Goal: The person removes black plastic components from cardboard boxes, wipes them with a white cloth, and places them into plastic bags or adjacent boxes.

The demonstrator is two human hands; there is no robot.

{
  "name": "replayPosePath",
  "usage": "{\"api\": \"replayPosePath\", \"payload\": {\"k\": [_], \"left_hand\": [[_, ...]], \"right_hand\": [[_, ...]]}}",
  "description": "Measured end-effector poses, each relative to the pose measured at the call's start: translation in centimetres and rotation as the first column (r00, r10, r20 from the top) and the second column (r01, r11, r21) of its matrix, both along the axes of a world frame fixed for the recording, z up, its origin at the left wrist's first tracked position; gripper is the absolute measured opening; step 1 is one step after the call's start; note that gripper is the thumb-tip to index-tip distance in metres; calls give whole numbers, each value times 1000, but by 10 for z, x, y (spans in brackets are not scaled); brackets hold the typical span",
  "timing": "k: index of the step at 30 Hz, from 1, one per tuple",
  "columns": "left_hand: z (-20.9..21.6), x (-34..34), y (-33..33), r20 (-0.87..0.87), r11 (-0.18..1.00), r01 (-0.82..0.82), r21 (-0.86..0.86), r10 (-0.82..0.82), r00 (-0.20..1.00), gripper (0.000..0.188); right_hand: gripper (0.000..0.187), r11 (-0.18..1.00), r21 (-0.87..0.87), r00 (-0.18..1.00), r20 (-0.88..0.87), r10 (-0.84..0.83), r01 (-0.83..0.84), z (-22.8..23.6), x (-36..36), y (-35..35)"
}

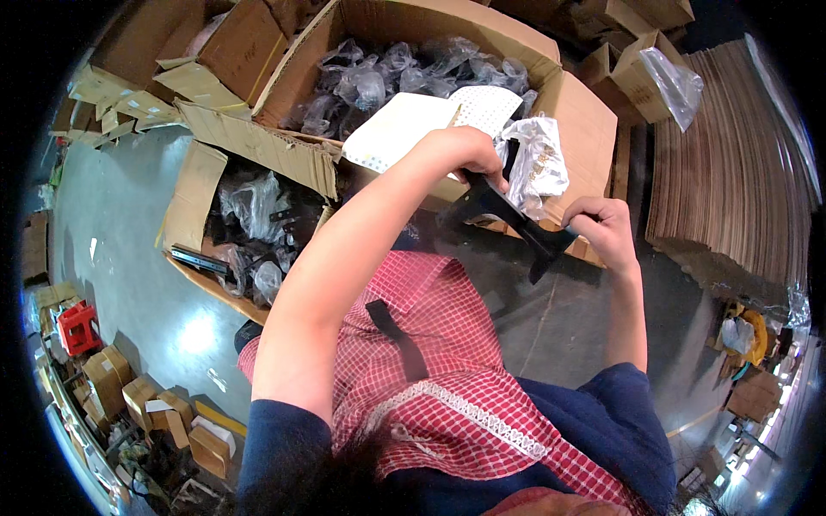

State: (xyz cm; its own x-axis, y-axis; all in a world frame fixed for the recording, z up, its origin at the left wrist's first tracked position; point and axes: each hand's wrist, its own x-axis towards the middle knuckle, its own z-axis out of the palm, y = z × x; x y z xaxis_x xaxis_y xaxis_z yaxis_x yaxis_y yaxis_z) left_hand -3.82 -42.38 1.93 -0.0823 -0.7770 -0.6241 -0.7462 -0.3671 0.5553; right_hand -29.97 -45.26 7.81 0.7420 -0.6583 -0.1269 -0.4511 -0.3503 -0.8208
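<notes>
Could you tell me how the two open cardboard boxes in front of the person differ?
The far box is larger and holds clear-bagged dark parts with white sheets on top; the near box is smaller, lower, and shows a long black metal part. Both are brown, open-flapped, and hold plastic-wrapped parts.

A large open cardboard box point(578, 120) stood ahead, filled with dark parts in clear plastic bags point(404, 73); a second open box point(196, 202) just left of it held more bagged parts point(249, 232); flattened cartons point(142, 103) lay at upper left; a tall stack of corrugated sheets point(731, 172) stood at right; a red crate point(77, 327) sat on the grey floor point(129, 249) at far left, small brown boxes point(138, 400) below it.
</notes>
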Motion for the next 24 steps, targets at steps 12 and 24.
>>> {"api": "replayPosePath", "payload": {"k": [12,24], "left_hand": [[-47,3,6,103,994,72,-78,-63,993,53],[-55,21,174,-746,218,-858,465,618,-247,29]], "right_hand": [[19,990,54,976,-168,139,-132,-14,8,-6],[17,995,-39,996,12,92,-91,-22,47,-2]]}}
